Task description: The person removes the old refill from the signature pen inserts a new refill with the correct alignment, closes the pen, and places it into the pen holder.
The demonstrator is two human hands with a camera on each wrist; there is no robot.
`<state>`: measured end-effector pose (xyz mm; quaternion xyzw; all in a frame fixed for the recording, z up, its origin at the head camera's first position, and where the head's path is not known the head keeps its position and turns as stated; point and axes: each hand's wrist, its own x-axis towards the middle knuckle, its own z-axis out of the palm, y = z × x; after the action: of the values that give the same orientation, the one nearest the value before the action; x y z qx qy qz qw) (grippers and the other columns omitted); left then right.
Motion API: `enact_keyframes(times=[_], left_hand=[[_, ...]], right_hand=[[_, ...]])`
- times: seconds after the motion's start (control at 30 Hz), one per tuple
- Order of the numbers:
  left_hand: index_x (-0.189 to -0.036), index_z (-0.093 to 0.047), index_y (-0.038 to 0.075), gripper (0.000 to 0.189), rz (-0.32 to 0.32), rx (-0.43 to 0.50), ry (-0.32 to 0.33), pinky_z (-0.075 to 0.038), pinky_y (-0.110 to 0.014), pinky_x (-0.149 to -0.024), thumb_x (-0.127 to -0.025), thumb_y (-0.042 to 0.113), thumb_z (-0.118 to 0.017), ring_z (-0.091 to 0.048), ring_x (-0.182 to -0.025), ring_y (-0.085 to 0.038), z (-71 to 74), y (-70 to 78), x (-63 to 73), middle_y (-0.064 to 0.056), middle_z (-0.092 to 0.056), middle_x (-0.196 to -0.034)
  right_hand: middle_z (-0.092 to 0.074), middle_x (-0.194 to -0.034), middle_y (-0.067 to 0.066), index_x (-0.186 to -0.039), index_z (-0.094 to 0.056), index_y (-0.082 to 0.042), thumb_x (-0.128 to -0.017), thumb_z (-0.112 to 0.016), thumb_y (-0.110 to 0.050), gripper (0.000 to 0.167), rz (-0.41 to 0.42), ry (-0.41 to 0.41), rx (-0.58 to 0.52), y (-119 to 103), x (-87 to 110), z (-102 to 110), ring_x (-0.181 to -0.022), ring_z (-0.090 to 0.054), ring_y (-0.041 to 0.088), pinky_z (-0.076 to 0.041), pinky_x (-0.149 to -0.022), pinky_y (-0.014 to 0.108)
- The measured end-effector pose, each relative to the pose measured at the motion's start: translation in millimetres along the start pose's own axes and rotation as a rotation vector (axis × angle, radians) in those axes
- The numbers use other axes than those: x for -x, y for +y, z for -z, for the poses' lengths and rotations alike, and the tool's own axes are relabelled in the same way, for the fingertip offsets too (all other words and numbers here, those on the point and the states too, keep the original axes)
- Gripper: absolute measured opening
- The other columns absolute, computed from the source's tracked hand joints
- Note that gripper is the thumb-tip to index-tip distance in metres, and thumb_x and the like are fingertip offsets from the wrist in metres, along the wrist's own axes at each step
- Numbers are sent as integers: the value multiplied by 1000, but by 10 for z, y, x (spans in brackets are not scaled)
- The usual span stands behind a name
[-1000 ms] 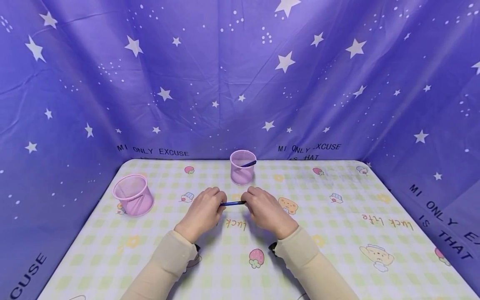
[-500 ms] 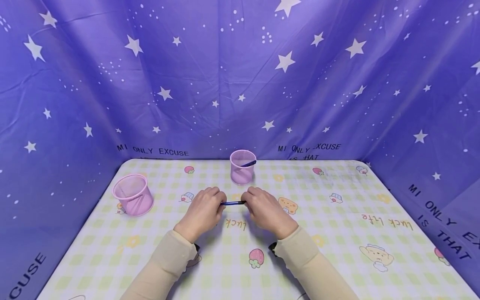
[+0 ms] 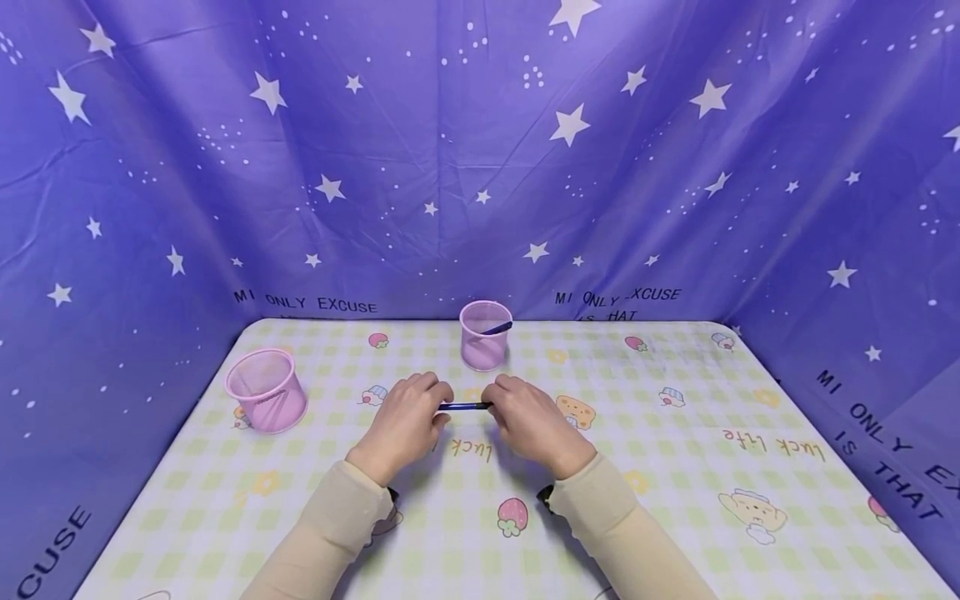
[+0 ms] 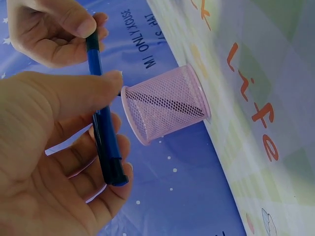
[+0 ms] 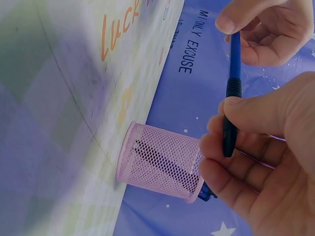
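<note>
A blue pen with black ends lies level between my two hands, above the middle of the table. With thumb and fingers, my left hand holds it near its clip end. In the left wrist view, the dark clip runs along the fingers. My right hand pinches the black ribbed grip and the pointed end at the other side. Just beyond the hands stands a pink mesh pen holder, upright, with another dark blue pen leaning inside it.
A second pink mesh pen holder stands at the table's left side, with no pen showing in it. A checked, printed cloth covers the table. Purple star-patterned curtains hang close behind and along both sides.
The fingers of my left hand have shifted slightly along the pen, and a little more of its blue barrel shows. My right hand and both pen holders stay in place.
</note>
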<state>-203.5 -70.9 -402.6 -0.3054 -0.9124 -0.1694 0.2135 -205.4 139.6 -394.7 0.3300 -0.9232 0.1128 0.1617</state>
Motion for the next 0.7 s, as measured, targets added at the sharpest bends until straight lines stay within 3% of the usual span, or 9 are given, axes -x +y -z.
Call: enact_keyframes(times=[0.7], left_hand=[[-85, -67, 12, 16, -13, -20, 8, -43, -33, -65, -76, 3, -76, -53, -71, -17, -9, -2, 0, 3, -55, -77]], right_hand=[[-56, -84, -4, -92, -66, -12, -84, -68, -3, 11, -4, -7, -16, -9, 8, 0, -79, -56, 13, -49, -71, 30]])
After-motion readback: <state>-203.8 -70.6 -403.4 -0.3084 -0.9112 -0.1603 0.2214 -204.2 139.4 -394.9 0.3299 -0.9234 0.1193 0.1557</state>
